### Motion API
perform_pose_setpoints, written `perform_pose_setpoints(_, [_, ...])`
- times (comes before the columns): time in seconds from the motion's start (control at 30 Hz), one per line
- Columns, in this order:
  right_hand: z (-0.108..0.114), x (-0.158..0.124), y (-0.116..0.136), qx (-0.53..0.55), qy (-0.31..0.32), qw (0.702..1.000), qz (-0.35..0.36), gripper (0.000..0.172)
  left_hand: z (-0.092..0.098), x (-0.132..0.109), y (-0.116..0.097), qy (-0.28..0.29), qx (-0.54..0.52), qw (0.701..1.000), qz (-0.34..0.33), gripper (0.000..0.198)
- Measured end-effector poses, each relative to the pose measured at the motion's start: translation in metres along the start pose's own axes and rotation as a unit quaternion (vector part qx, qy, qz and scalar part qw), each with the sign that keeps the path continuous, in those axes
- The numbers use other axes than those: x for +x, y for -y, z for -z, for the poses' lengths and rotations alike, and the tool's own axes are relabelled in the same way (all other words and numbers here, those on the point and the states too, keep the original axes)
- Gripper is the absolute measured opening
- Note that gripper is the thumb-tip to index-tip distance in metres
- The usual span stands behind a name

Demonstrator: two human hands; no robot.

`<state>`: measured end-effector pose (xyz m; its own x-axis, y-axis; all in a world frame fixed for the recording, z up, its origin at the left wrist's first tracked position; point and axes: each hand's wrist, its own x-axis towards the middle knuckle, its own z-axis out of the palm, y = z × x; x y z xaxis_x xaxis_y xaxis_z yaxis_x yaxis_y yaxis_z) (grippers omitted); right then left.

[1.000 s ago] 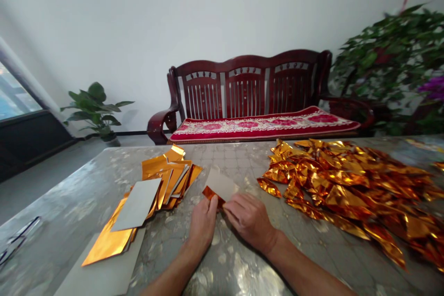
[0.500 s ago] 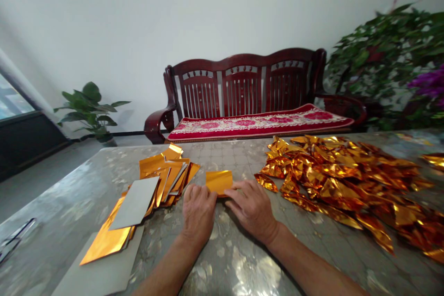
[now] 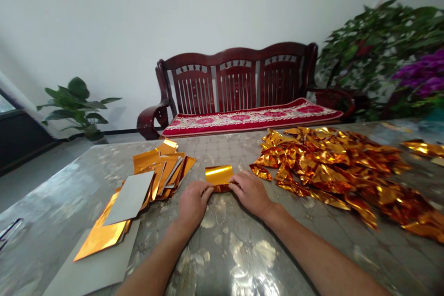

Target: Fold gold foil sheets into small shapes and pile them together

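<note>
Gold foil sheet (image 3: pixel 219 175): center of the frame, between the hands, its near edge folded over and its far part curving up shiny.
Left hand (image 3: pixel 193 201): thumb and fingers pinching the sheet's near left corner.
Right hand (image 3: pixel 251 193): thumb and fingertips pinching the near right corner.
Loose foil sheets (image 3: pixel 145 161): fanned in an overlapping stack left of center, a gray sheet (image 3: pixel 130 196) lying face up on them.
Folded foil pieces (image 3: pixel 329 162): heaped at right of the frame.
Patterned tabletop (image 3: pixel 211 240): under everything, across the lower frame.
Wooden bench (image 3: pixel 236 85): upper middle, bearing a red floral seat cover (image 3: pixel 249 120).
</note>
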<state>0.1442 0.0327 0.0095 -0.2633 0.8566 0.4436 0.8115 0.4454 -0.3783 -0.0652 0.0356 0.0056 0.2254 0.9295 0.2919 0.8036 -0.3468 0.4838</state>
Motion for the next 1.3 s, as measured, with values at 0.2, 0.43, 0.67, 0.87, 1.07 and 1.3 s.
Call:
perform_pose_setpoints(0.2, [-0.001, 0.003, -0.002, 0.024, 0.023, 0.999, 0.002, 0.005, 0.002, 0.002, -0.002, 0.022, -0.067, 0.997, 0.033, 0.022])
perform_pose_setpoints(0.43, [0.000, 0.006, 0.000, 0.009, 0.047, 0.999, -0.024, 0.007, 0.006, 0.004, -0.009, 0.040, -0.028, 0.996, 0.073, 0.024])
perform_pose_setpoints(0.67, [0.000, 0.010, -0.001, 0.007, 0.065, 0.997, -0.028, 0.009, 0.010, 0.003, -0.015, 0.062, 0.038, 0.993, 0.091, 0.023])
perform_pose_setpoints(0.87, [-0.002, 0.009, -0.003, 0.013, 0.063, 0.998, -0.029, 0.007, 0.014, 0.002, -0.015, 0.080, 0.027, 0.991, 0.102, 0.021])
perform_pose_setpoints(1.07, [-0.003, 0.008, -0.004, 0.012, 0.061, 0.998, -0.025, 0.007, 0.014, 0.003, -0.015, 0.095, 0.059, 0.988, 0.109, 0.023])
perform_pose_setpoints(1.3, [-0.002, 0.008, -0.002, -0.006, 0.068, 0.997, -0.023, 0.007, 0.015, 0.002, -0.018, 0.089, 0.118, 0.984, 0.100, 0.025])
